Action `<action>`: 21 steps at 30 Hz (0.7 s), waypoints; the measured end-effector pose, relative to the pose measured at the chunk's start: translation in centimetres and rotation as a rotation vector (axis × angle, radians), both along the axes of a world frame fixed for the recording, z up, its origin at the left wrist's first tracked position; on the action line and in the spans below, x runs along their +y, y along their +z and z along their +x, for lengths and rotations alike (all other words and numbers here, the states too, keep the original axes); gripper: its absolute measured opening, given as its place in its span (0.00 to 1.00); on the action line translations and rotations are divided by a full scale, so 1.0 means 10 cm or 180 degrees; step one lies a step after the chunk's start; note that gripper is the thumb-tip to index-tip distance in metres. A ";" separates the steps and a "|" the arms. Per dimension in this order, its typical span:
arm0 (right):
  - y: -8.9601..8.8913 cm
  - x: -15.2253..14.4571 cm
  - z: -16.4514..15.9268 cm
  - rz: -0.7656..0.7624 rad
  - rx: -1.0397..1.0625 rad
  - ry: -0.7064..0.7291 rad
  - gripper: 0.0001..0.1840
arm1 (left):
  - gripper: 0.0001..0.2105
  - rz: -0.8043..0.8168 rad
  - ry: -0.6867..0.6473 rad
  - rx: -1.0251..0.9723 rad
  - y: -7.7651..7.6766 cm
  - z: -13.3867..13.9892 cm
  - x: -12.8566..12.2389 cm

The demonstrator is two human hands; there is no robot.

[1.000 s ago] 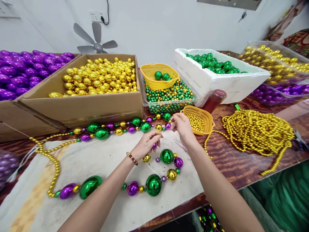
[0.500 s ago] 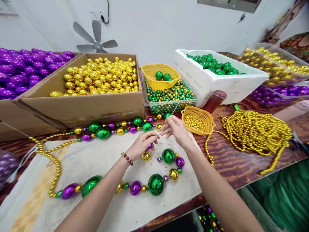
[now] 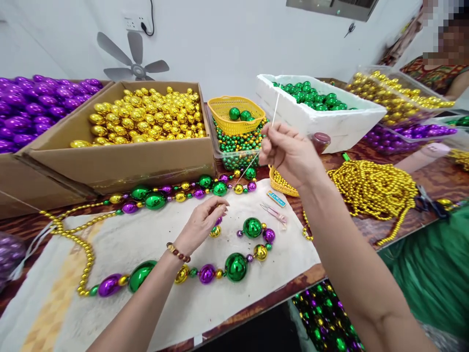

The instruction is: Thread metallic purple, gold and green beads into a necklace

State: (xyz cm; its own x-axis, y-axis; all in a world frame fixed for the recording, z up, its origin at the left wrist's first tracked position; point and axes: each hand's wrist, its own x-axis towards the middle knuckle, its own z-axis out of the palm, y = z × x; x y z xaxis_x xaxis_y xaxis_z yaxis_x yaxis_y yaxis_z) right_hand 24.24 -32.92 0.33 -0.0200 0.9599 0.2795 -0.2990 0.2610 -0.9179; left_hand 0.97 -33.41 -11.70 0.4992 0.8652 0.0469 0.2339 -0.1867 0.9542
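My right hand (image 3: pixel 287 151) is raised over the back of the cloth, fingers pinched on a thin white string (image 3: pixel 275 108) whose end sticks up above them. From it the string slants down toward my left hand (image 3: pixel 205 215), which is closed at the end of a bead strand. A gold bead (image 3: pixel 215 231) and part of a purple bead show under its fingers. The strand's large green bead (image 3: pixel 236 267), with purple, gold and small green beads, curves across the white cloth (image 3: pixel 220 313). My left forearm hides part of it.
Behind stand a carton of gold beads (image 3: pixel 146 115), a yellow basket (image 3: pixel 236 128) and a white foam box (image 3: pixel 351 129). A finished-looking strand (image 3: pixel 156 200) lies along the cloth's back. Thread snips (image 3: pixel 274 213), a gold bead-chain heap (image 3: pixel 373 188) and scissors (image 3: pixel 428 200) lie right. A person sits far right.
My right hand has moved up and right, away from my left hand, drawing the string out. My left hand has shifted slightly left. The snips on the cloth have come into view.
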 end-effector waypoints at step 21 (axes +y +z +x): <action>0.58 -0.23 0.21 0.0707 -0.0363 -0.0502 0.07 | 0.11 0.0471 0.0708 0.1183 -0.45 -0.76 -0.03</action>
State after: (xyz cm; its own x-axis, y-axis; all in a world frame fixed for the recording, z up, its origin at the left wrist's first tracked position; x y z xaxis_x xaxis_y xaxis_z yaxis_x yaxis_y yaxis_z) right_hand 26.35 -35.20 6.16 0.0811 0.8693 0.4876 -0.1369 0.4943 -0.8584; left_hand -6.61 -33.67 -16.23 0.3083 0.9508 0.0308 0.6053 -0.2211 0.7647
